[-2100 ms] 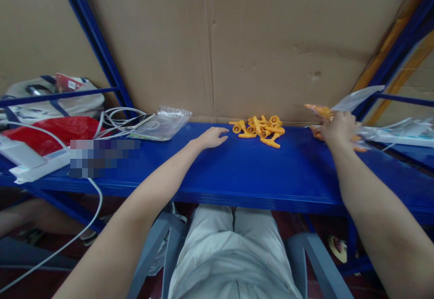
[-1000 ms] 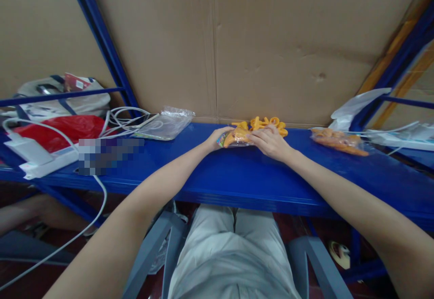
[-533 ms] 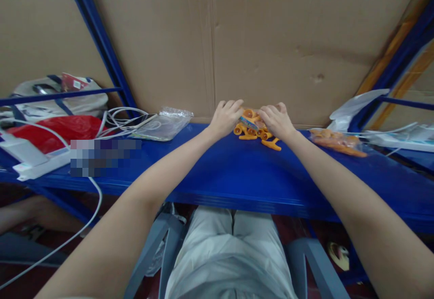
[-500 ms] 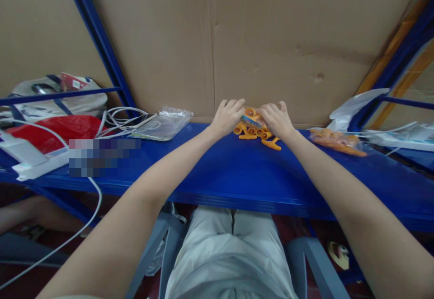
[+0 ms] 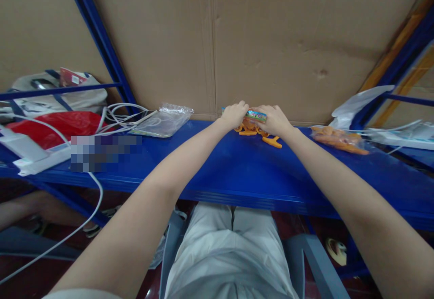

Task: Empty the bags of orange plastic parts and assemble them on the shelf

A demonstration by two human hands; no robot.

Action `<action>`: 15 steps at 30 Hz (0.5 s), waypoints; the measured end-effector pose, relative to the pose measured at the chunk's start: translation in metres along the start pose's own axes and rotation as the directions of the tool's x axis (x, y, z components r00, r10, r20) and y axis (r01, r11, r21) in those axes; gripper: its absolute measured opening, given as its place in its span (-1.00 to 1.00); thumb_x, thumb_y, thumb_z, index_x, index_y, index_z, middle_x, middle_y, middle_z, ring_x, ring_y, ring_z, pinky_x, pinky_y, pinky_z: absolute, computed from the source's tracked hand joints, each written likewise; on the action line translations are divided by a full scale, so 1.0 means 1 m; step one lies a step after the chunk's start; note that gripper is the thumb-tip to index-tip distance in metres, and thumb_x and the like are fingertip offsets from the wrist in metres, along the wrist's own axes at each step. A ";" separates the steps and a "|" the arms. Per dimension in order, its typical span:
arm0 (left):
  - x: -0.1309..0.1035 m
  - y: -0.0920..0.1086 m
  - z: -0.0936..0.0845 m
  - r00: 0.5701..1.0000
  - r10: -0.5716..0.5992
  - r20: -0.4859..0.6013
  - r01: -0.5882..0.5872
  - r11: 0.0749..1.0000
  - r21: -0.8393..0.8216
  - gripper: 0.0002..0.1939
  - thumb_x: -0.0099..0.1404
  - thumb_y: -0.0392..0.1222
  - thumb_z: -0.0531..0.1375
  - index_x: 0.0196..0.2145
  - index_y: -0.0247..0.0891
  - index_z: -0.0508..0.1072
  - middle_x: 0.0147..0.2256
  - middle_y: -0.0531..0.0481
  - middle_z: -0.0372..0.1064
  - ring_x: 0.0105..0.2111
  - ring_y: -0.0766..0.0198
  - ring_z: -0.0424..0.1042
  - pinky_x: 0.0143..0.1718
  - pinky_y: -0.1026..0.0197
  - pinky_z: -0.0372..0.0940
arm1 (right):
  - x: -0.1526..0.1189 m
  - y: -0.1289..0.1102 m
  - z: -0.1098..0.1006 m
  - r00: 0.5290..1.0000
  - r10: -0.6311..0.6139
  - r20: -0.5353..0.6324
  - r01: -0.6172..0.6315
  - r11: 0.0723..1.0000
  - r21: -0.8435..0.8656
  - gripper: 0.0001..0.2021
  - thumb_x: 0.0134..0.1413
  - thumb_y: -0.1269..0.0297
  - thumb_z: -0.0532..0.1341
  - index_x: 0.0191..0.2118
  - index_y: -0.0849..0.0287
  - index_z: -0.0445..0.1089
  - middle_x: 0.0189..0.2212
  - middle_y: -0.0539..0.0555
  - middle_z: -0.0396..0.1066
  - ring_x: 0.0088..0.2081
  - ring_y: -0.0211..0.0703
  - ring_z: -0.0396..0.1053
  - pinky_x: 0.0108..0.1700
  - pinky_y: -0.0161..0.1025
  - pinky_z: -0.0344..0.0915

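One small printed packet (image 5: 256, 115), pinched at its two ends between left hand (image 5: 233, 115) and right hand (image 5: 276, 121), above the orange plastic pieces (image 5: 261, 134) at the blue shelf's (image 5: 237, 168) back edge. Pieces partly hidden; count uncertain. One filled bag (image 5: 339, 139) lies well right, one clear bag (image 5: 162, 121) left.

A blue shelf (image 5: 251, 177) spans the view, backed by a brown cardboard sheet (image 5: 271, 36). At far left lie a clear plastic bag (image 5: 164, 121), coiled white cables (image 5: 117, 117), a red bag (image 5: 57, 125) and a white power adapter (image 5: 25, 152). Further left, a white bag (image 5: 57, 93) sits behind a blue rail (image 5: 61, 92). At right, a sealed packet of orange parts (image 5: 339, 140) rests near white plastic sheets (image 5: 362, 102).
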State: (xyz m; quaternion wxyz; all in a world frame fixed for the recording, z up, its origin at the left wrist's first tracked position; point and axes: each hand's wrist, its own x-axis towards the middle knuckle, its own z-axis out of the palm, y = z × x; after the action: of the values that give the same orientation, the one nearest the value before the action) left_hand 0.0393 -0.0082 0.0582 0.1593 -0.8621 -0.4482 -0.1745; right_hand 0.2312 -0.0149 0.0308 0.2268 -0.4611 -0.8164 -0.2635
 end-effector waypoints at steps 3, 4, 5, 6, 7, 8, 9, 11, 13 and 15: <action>0.001 -0.020 -0.001 0.997 0.073 0.022 -0.073 0.997 0.000 -0.56 0.33 -0.21 0.24 0.13 -0.33 0.38 0.12 -0.30 0.37 0.12 -0.04 0.39 0.06 0.09 0.29 | 0.001 0.001 -0.011 0.999 -0.037 0.015 0.036 0.999 0.007 -0.54 0.37 0.02 0.01 0.14 0.15 0.47 -0.07 0.29 0.53 -0.06 0.14 0.41 -0.10 -0.06 0.20; 0.001 -0.028 -0.001 0.996 0.081 0.034 -0.081 0.997 0.003 -0.49 0.29 -0.13 0.29 0.15 -0.32 0.38 0.13 -0.28 0.38 0.14 -0.04 0.38 0.06 0.11 0.29 | 0.000 0.002 -0.013 0.999 -0.038 0.020 0.038 0.999 0.013 -0.52 0.38 0.01 0.00 0.12 0.16 0.48 -0.08 0.28 0.54 -0.06 0.13 0.42 -0.10 -0.07 0.20; 0.001 -0.036 0.000 0.995 0.082 0.061 -0.082 0.997 -0.002 -0.43 0.26 -0.06 0.32 0.17 -0.29 0.38 0.14 -0.26 0.39 0.14 -0.03 0.38 0.06 0.13 0.28 | 0.000 0.004 -0.015 0.999 -0.040 0.027 0.040 0.999 0.019 -0.50 0.38 -0.01 -0.02 0.12 0.17 0.49 -0.08 0.29 0.54 -0.07 0.12 0.43 -0.10 -0.07 0.20; 0.002 -0.044 0.001 0.992 0.082 0.098 -0.082 0.997 -0.011 -0.41 0.24 -0.02 0.33 0.18 -0.26 0.39 0.15 -0.23 0.40 0.14 -0.01 0.38 0.06 0.15 0.28 | 0.000 0.005 -0.017 0.998 -0.044 0.037 0.043 0.999 0.024 -0.48 0.39 -0.03 -0.04 0.10 0.19 0.49 -0.08 0.29 0.54 -0.06 0.12 0.43 -0.09 -0.07 0.21; 0.002 -0.051 0.002 0.986 0.077 0.148 -0.074 0.997 -0.025 -0.42 0.24 0.01 0.33 0.16 -0.24 0.43 0.13 -0.20 0.44 0.12 0.00 0.41 0.04 0.17 0.29 | -0.001 0.007 -0.018 0.997 -0.049 0.051 0.048 0.999 0.026 -0.45 0.40 -0.05 -0.07 0.08 0.22 0.50 -0.08 0.30 0.55 -0.06 0.12 0.44 -0.08 -0.07 0.22; 0.002 -0.057 0.003 0.976 0.068 0.206 -0.061 0.997 -0.041 -0.46 0.23 0.04 0.33 0.11 -0.23 0.48 0.07 -0.18 0.49 0.07 0.01 0.45 0.00 0.18 0.30 | -0.001 0.008 -0.020 0.996 -0.057 0.071 0.056 0.998 0.025 -0.42 0.40 -0.07 -0.09 0.04 0.24 0.52 -0.09 0.32 0.55 -0.06 0.12 0.44 -0.07 -0.06 0.22; 0.002 -0.062 0.004 0.965 0.061 0.254 -0.048 0.997 -0.059 -0.50 0.24 0.06 0.33 0.07 -0.21 0.53 0.00 -0.16 0.53 0.02 0.03 0.48 -0.04 0.20 0.30 | -0.002 0.010 -0.021 0.993 -0.067 0.096 0.065 0.998 0.020 -0.39 0.41 -0.08 -0.12 -0.01 0.26 0.54 -0.12 0.33 0.56 -0.07 0.13 0.45 -0.07 -0.05 0.23; 0.003 -0.067 0.007 0.949 0.062 0.308 -0.036 0.995 -0.089 -0.56 0.23 0.10 0.33 -0.01 -0.17 0.59 -0.14 -0.12 0.59 -0.08 0.06 0.53 -0.12 0.23 0.30 | -0.003 0.011 -0.024 0.985 -0.085 0.152 0.085 0.996 0.007 -0.34 0.42 -0.08 -0.18 -0.11 0.27 0.56 -0.17 0.33 0.57 -0.09 0.13 0.47 -0.07 -0.05 0.24; 0.004 -0.069 0.008 0.944 0.080 0.321 -0.043 0.992 -0.122 -0.58 0.21 0.15 0.33 -0.08 -0.14 0.62 -0.29 -0.08 0.60 -0.17 0.10 0.55 -0.17 0.25 0.29 | -0.004 0.011 -0.026 0.977 -0.093 0.190 0.096 0.995 -0.004 -0.33 0.43 -0.05 -0.21 -0.14 0.26 0.56 -0.20 0.32 0.58 -0.09 0.13 0.48 -0.08 -0.05 0.26; 0.004 -0.068 0.009 0.937 0.089 0.339 -0.036 0.987 -0.159 -0.56 0.22 0.21 0.30 -0.13 -0.17 0.64 -0.43 -0.06 0.56 -0.28 0.15 0.55 -0.20 0.26 0.29 | -0.005 0.010 -0.027 0.977 -0.082 0.199 0.085 0.996 -0.007 -0.34 0.43 -0.03 -0.23 -0.13 0.25 0.56 -0.19 0.32 0.58 -0.09 0.13 0.49 -0.08 -0.06 0.27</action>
State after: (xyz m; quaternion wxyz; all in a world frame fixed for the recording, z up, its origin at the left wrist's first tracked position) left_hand -0.0130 0.0360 0.0599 0.0183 -0.9027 -0.4271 -0.0489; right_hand 0.2459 -0.0313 0.0506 0.1292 -0.4523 -0.8515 -0.2317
